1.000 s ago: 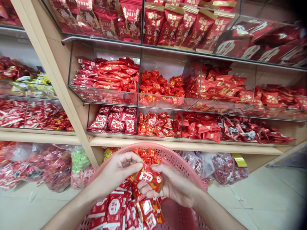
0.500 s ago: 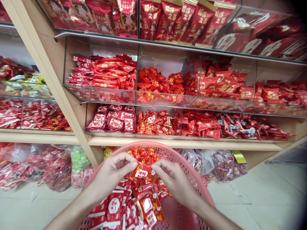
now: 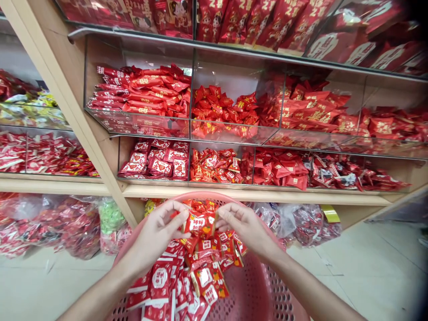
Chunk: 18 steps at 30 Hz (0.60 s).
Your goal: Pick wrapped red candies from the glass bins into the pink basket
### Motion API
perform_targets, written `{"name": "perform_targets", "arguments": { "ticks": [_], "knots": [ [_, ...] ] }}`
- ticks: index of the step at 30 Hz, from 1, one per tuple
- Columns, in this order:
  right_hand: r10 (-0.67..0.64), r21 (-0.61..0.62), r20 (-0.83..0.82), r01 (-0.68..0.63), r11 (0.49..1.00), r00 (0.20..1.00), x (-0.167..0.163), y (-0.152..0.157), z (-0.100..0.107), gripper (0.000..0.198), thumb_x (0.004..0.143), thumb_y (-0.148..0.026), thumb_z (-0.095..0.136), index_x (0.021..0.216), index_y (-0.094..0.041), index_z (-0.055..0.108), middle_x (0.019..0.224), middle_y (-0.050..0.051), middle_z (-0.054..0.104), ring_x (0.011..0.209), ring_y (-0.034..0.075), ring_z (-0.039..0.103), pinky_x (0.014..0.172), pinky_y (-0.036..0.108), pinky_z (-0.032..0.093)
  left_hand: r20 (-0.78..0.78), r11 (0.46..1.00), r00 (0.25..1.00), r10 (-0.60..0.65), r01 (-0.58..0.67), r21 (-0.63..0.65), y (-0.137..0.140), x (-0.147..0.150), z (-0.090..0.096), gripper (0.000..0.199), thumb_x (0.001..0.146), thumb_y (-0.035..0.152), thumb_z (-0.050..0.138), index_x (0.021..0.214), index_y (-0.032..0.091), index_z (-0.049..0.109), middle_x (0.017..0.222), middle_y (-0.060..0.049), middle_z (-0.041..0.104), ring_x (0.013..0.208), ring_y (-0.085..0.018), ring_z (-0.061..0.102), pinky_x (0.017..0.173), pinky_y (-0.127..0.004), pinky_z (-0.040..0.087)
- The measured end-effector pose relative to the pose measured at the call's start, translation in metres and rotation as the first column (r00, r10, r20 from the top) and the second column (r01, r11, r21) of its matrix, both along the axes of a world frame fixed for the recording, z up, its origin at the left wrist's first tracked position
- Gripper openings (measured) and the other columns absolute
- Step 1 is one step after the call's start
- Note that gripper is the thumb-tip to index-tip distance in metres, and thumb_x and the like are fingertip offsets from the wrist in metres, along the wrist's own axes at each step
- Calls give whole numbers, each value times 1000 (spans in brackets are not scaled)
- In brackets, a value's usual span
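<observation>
A red packet (image 3: 199,223) with a white label and an orange-fruit print is held up over a pink basket (image 3: 249,285), a scene I follow from a distance through the head camera. I have the left hand (image 3: 162,234) on the packet's left edge, thumb and forefinger pinched together there. My right hand (image 3: 241,225) takes the opposite edge the same way, the fingers closed at the tips and the others loosely curled. The packet hangs between the two, label toward me (its back is hidden from my view).

Below, inside the basket, white-edged packets (image 3: 160,281) lie overlapping in a heap on the left. Gold-edged packets (image 3: 216,285) with a similar fruit print lie beside them near the middle, and small bright-red packets (image 3: 197,205) show just behind the one I hold. Beyond the basket rise wooden shelves (image 3: 301,196) carrying clear bins (image 3: 140,125) of red wrapped goods. Plastic bags (image 3: 80,227), filled mostly with red packages, crowd beneath the lowest shelf, above pale floor tiles (image 3: 374,285).
</observation>
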State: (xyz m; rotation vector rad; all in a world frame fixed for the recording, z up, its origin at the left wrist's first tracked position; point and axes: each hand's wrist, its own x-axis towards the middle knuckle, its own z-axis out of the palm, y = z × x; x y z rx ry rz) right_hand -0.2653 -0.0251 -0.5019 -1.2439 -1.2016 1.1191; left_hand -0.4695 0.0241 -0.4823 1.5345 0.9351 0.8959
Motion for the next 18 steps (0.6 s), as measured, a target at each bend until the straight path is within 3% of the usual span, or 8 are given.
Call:
{"name": "perform_targets", "arguments": {
  "ticks": [3, 5, 7, 9, 13, 15, 16, 18],
  "knots": [
    [-139, -87, -168, 126, 988, 976, 4, -4, 0, 35, 77, -48, 67, 91, -18, 58, 93, 7, 68, 84, 16, 64, 76, 29, 49, -23, 984, 997, 79, -74, 161, 5, -1, 6, 23, 81, 41, 58, 80, 18, 58, 91, -4, 63, 77, -16, 60, 67, -30, 54],
    [-96, -223, -337, 19, 975, 936, 0, -11, 0, 39, 79, -50, 64, 97, -16, 58, 98, 11, 68, 87, 17, 65, 82, 31, 50, -105, 912, 986, 132, -79, 402, 4, 0, 6, 17, 86, 34, 53, 81, 18, 57, 97, -6, 64, 86, -18, 61, 76, -31, 52],
    [-8, -310, -537, -188, 932, 844, -10, -18, 0, 45, 82, -53, 58, 103, -14, 58, 102, 14, 67, 91, 18, 65, 86, 33, 49, -248, 774, 953, 175, 23, 633, -3, 3, 1, 12, 90, 24, 46, 90, 19, 56, 109, -8, 62, 99, -19, 60, 85, -34, 50],
    [43, -292, -679, -324, 900, 733, -21, -22, 0, 46, 84, -55, 54, 105, -14, 57, 103, 13, 66, 93, 17, 64, 85, 32, 50, -404, 613, 893, 198, 209, 762, -14, 8, -7, 18, 91, 16, 41, 103, 19, 55, 120, -10, 59, 105, -21, 59, 86, -35, 52],
    [45, -242, -733, -322, 915, 679, -31, -20, -3, 33, 84, -46, 59, 100, -17, 56, 98, 6, 65, 82, 13, 64, 68, 23, 53, -569, 357, 806, 163, 489, 796, -39, 15, -18, 23, 91, 14, 37, 102, 15, 57, 119, -13, 61, 107, -25, 61, 79, -37, 58],
    [22, -268, -701, -292, 918, 713, -29, -19, -5, 29, 82, -39, 64, 100, -18, 56, 96, 4, 64, 75, 11, 64, 61, 21, 52, -571, 342, 812, 119, 506, 791, -43, 13, -17, 19, 91, 20, 42, 98, 16, 59, 115, -13, 63, 108, -25, 60, 85, -39, 56],
    [34, -275, -682, -300, 913, 730, -26, -19, -5, 28, 81, -37, 66, 101, -18, 57, 95, 4, 64, 73, 11, 64, 61, 21, 52, -547, 378, 831, 101, 477, 794, -42, 10, -15, 17, 90, 21, 45, 98, 17, 59, 114, -11, 63, 108, -24, 60, 88, -38, 54],
    [115, -270, -636, -360, 893, 763, -20, -20, -6, 30, 81, -36, 67, 103, -18, 58, 94, 4, 63, 71, 11, 64, 64, 23, 54, -470, 529, 878, 87, 359, 769, -35, 5, -11, 14, 89, 21, 49, 99, 20, 59, 113, -8, 63, 107, -20, 59, 91, -35, 50]
  ]
}}
